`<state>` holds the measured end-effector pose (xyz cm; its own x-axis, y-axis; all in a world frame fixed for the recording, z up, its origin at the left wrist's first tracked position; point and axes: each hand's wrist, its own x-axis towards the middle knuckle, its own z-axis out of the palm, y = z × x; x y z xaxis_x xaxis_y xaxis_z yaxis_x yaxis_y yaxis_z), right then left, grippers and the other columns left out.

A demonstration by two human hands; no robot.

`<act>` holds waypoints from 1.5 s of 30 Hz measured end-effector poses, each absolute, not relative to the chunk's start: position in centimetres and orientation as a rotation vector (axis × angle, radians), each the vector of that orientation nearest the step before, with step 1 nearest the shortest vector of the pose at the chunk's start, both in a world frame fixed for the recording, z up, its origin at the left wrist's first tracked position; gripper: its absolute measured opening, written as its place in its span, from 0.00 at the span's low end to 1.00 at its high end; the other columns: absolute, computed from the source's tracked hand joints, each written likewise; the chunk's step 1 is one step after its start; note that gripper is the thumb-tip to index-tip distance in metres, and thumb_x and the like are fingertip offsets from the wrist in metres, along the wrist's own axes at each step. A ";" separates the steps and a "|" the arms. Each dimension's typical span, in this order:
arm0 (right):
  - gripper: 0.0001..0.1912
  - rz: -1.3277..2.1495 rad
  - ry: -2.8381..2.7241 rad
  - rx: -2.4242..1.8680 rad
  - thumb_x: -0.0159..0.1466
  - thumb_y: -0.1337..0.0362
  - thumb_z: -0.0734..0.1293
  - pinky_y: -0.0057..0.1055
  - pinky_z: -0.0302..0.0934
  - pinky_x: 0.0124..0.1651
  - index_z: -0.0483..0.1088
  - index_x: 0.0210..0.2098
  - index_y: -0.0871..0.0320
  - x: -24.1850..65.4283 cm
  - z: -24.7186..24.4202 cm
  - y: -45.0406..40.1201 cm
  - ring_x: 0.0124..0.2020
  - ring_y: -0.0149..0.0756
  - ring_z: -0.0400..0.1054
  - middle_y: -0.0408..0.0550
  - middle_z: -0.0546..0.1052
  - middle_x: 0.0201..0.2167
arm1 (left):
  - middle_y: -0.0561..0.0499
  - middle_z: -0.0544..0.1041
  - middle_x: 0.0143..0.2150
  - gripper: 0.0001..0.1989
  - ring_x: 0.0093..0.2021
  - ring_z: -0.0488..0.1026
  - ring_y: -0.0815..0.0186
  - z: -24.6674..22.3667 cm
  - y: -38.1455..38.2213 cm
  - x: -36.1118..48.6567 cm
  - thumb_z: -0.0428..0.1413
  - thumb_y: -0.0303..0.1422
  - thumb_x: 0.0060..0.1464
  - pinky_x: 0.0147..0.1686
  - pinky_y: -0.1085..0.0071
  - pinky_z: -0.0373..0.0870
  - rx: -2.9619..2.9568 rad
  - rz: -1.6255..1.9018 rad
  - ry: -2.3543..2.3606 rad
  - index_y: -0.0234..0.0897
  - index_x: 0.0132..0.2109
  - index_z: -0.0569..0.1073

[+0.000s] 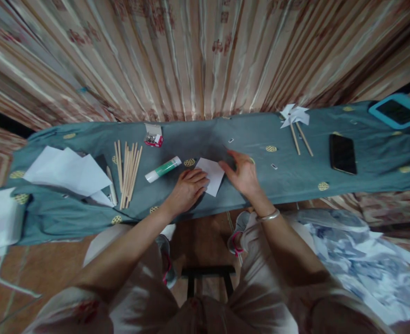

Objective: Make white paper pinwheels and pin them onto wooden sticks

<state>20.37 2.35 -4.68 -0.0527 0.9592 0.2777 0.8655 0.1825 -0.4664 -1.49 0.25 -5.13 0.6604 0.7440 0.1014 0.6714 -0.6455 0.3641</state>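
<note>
At the middle of the frame, we have our left hand [190, 188] over the left part of the small white paper [216, 180], fingers bent and lying on it, perhaps to stop it sliding; whether they also pinch it, we cannot tell. Our right hand [244, 172] is released, thumb and fingers spread, with the thumb at the paper's upper right corner; whether it touches, we cannot tell. The two hands seem set to steady one side and leave the other reachable. Just left of them, the glue stick [163, 169] lies aslant, likely kept close for an easy reach, with the wooden sticks [131, 174] bunched beyond it and larger white sheets [65, 171] farther left. The small open box [153, 137] sits above the glue stick. Toward the upper right, the white pinwheel [294, 116] rests by the far edge, left of the black phone [343, 154]. As for edges, the paper lies near the tabletop's [257, 132] near edge, just above our knees, so a pull toward us could tip it over. We judge the roomier side for our hands is right of the paper, before the phone; leftward, the glue stick crowds our left hand.
</note>
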 end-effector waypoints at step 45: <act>0.27 0.171 -1.924 -1.743 0.66 0.59 0.60 0.52 0.55 0.60 0.62 0.62 0.63 19.5 -7.2 2.3 0.64 0.56 0.57 0.66 0.64 0.62 | 0.41 0.74 0.53 0.25 0.55 0.69 0.50 -4.7 0.8 -12.8 0.57 0.42 0.56 0.57 0.53 0.66 2.331 0.707 1.783 0.37 0.58 0.70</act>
<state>19.49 2.27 -7.22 -0.0241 0.9542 0.2983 0.8864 0.1584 -0.4349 -12.81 0.81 -4.73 0.1958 0.9375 0.2877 0.8800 -0.2974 0.3704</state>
